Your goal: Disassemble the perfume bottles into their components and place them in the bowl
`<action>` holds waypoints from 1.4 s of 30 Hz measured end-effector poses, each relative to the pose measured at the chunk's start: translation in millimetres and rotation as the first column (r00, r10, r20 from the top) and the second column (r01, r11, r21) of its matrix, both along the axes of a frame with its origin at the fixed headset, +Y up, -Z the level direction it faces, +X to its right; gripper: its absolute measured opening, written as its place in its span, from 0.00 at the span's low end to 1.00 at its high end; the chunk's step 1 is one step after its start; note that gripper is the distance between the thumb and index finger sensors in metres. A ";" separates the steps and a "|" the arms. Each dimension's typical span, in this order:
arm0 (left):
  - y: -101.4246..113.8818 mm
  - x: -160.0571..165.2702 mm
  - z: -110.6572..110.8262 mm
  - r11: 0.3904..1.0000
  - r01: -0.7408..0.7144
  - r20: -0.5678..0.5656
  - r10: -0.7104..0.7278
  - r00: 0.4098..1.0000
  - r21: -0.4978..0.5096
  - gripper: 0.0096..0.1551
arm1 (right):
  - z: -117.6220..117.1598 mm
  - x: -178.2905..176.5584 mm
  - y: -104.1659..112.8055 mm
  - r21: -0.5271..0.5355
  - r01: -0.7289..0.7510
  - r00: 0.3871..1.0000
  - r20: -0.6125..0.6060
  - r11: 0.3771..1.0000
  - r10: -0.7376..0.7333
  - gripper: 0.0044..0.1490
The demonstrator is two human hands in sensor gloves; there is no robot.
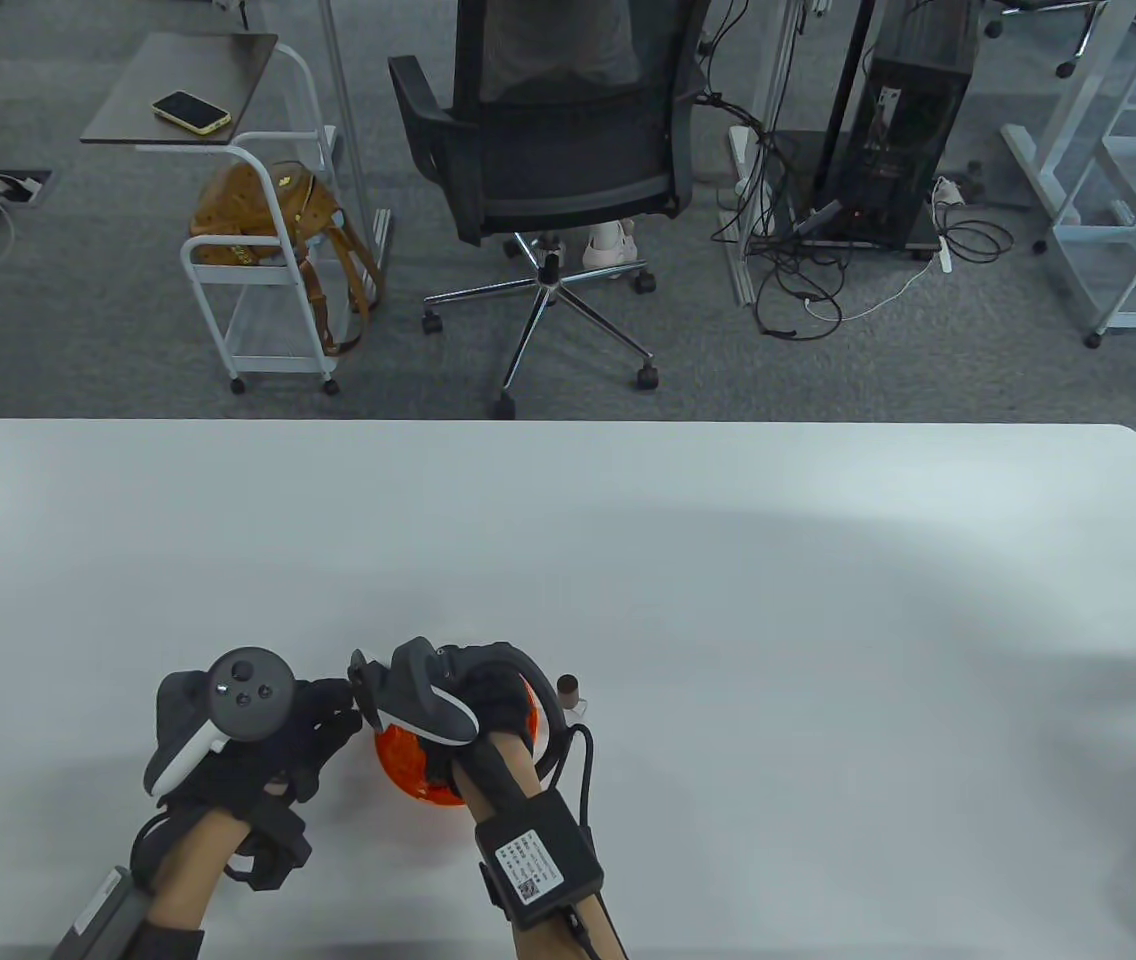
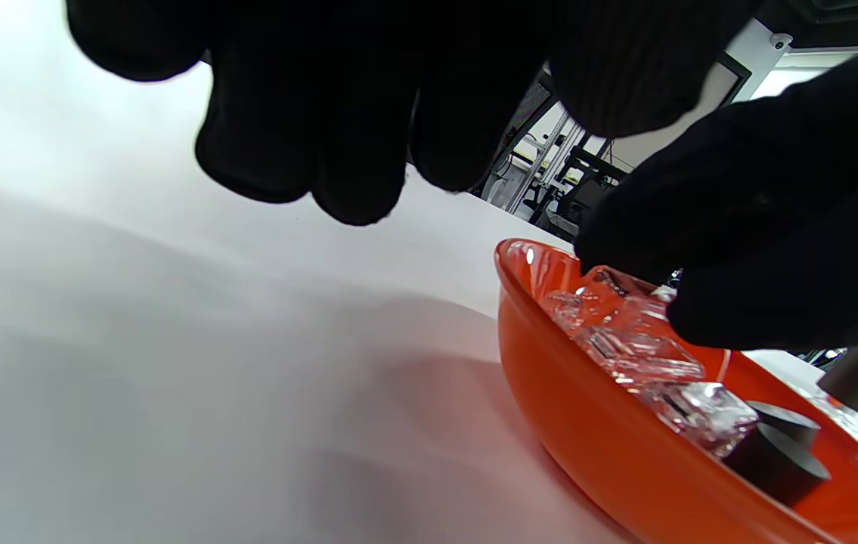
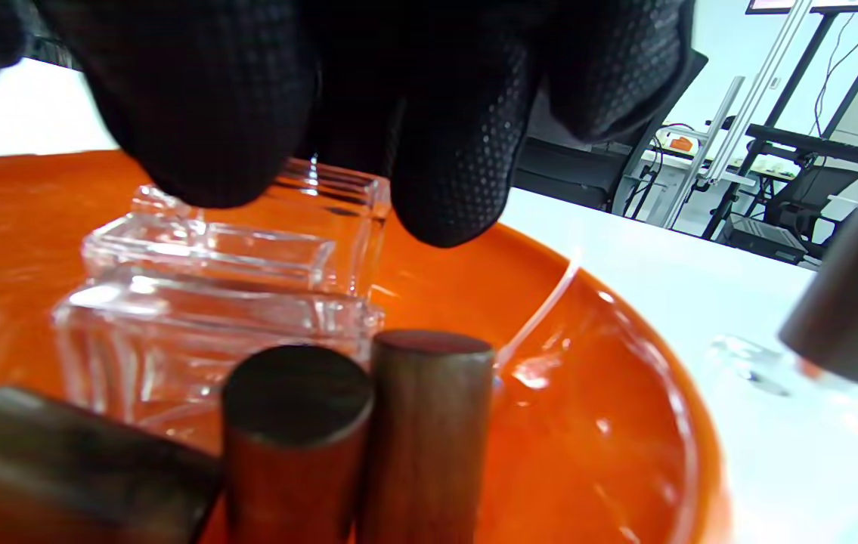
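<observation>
An orange bowl sits near the table's front edge, mostly covered by my right hand. Inside lie clear glass bottles, three brown wooden caps and a thin plastic tube. My right hand reaches down into the bowl and its fingertips pinch the topmost glass bottle. My left hand hovers just left of the bowl, its fingers loosely curled and holding nothing. One more bottle with a brown cap stands on the table right of the bowl.
The white table stretches far and right of the bowl. Beyond its far edge are an office chair, a small cart with a brown bag and a computer tower on the floor.
</observation>
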State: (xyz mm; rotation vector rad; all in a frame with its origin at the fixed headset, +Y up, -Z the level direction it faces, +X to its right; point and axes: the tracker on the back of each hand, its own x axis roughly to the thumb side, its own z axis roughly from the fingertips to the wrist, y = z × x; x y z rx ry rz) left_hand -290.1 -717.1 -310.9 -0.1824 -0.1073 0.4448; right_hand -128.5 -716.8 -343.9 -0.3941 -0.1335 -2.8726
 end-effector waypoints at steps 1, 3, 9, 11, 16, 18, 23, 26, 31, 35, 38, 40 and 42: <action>-0.2 -0.2 -0.3 1.000 -0.001 -0.003 0.001 1.000 0.000 0.36 | 0.7 2.8 1.6 0.007 0.001 1.000 0.003 1.000 -0.001 0.35; -0.4 -0.2 -0.6 1.000 -0.004 -0.005 0.004 1.000 0.000 0.36 | -0.3 5.6 3.5 0.005 0.013 1.000 0.012 1.000 -0.013 0.36; -2.0 1.8 -1.2 1.000 0.006 0.003 -0.006 1.000 -0.009 0.36 | 1.9 25.0 19.7 0.038 0.043 0.998 0.039 0.998 -0.045 0.34; -2.3 1.8 -1.0 1.000 0.009 0.005 -0.008 1.000 -0.007 0.36 | 6.5 45.2 35.9 0.093 0.113 0.991 0.058 0.989 -0.119 0.35; -2.1 1.4 -1.3 1.000 0.006 0.005 -0.006 1.000 -0.003 0.36 | 13.5 103.1 63.0 0.228 0.248 0.951 0.127 0.941 -0.282 0.37; -2.5 2.1 -1.7 1.000 0.008 0.008 -0.008 1.000 -0.002 0.36 | 15.0 129.8 60.7 0.241 0.308 0.923 0.157 0.920 -0.350 0.39; -3.5 4.5 -2.2 1.000 0.022 0.016 -0.022 1.000 -0.001 0.36 | 13.4 171.6 19.7 0.130 0.464 0.834 0.270 0.876 -0.482 0.47; -3.6 4.3 -1.6 1.000 0.026 0.016 -0.026 1.000 -0.002 0.36 | 8.6 175.8 -12.4 0.044 0.529 0.799 0.313 0.848 -0.514 0.49; -4.1 4.7 -1.5 1.000 0.031 0.015 -0.031 0.999 -0.005 0.36 | 0.3 170.0 -52.0 -0.069 0.516 0.808 0.371 0.854 -0.459 0.47; -6.4 6.4 -1.7 0.999 0.046 0.022 -0.046 0.999 -0.013 0.36 | -2.6 171.2 -55.4 0.012 0.513 0.797 0.363 0.858 -0.482 0.37; -7.0 6.9 -1.6 0.999 0.049 0.025 -0.049 0.999 -0.015 0.36 | -2.4 176.0 -52.4 0.038 0.520 0.789 0.362 0.853 -0.497 0.37; -7.0 7.0 -1.5 0.999 0.049 0.025 -0.049 0.998 -0.014 0.36 | -1.4 179.3 -46.3 0.065 0.540 0.772 0.359 0.839 -0.525 0.37; -6.7 6.9 -1.4 0.999 0.047 0.025 -0.047 0.999 -0.011 0.36 | 0.3 180.5 -36.4 0.092 0.562 0.759 0.338 0.822 -0.557 0.37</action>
